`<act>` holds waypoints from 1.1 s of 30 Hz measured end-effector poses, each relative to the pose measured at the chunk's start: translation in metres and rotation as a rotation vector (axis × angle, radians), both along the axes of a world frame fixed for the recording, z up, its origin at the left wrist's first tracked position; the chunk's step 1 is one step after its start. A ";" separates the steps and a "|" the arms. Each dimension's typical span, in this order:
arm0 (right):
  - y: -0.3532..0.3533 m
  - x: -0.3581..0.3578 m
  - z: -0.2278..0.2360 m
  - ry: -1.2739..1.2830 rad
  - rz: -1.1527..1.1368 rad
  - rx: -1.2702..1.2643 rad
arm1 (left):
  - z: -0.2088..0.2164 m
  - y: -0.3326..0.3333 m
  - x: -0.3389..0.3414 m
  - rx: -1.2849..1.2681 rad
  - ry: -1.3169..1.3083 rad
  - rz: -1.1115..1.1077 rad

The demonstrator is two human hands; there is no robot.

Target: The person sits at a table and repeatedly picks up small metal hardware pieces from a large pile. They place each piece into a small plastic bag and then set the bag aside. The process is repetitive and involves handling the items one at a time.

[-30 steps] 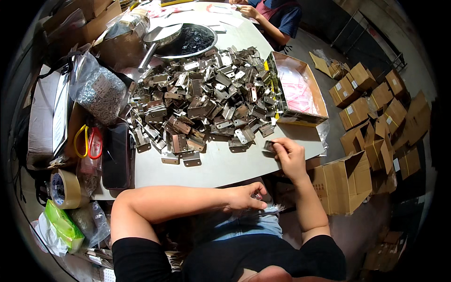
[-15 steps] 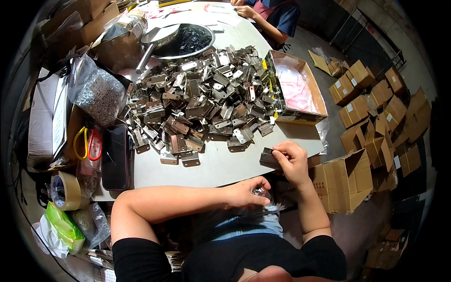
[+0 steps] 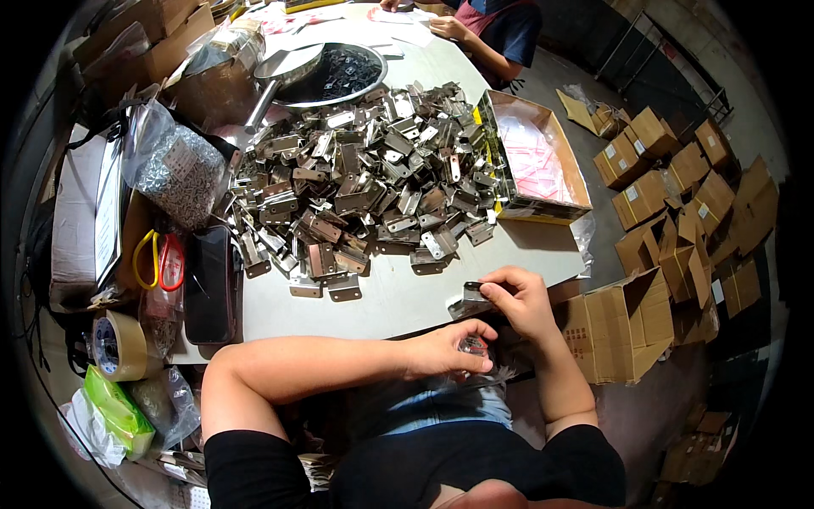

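At the table's front edge, my right hand pinches a bent metal bracket by one end. The bracket is tilted, with a hole showing near its top edge. Just below and to the left of it, my left hand curls around a small clear plastic bag. Something shiny and partly red shows in the bag, too small to make out. The bracket and the bag are apart. Beyond my hands lies a large heap of similar metal brackets.
A metal bowl of black parts stands behind the heap, and an open box of pink-and-white packets to its right. At left are a screw bag, scissors, a phone and tape. A person works across the table.
My right hand has moved a little left, bringing the bracket closer to my left hand and tilting it. My left hand has barely shifted. The other person's hands moved slightly.
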State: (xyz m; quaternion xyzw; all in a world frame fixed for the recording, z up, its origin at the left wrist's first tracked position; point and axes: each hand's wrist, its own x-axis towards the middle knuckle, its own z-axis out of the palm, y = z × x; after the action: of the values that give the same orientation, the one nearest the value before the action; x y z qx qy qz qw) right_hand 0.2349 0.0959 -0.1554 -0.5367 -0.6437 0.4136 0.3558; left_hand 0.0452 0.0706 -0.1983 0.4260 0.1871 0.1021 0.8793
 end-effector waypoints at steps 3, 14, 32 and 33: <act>0.006 -0.006 0.005 -0.095 0.158 0.069 | 0.003 -0.003 0.000 0.004 0.032 -0.023; 0.015 -0.001 0.007 -0.221 0.383 0.300 | 0.001 -0.002 0.000 -0.096 0.027 0.073; -0.019 0.018 0.041 -0.263 0.562 0.025 | 0.003 0.004 -0.003 -0.019 0.030 0.033; -0.020 0.018 0.040 -0.234 0.598 0.054 | 0.001 0.004 -0.001 0.042 0.026 0.026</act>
State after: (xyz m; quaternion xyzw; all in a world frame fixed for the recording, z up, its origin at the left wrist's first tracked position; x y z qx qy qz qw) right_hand 0.2533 0.0761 -0.1151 -0.3580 -0.8202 0.4180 0.1560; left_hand 0.0440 0.0746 -0.1973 0.4431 0.2020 0.1117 0.8663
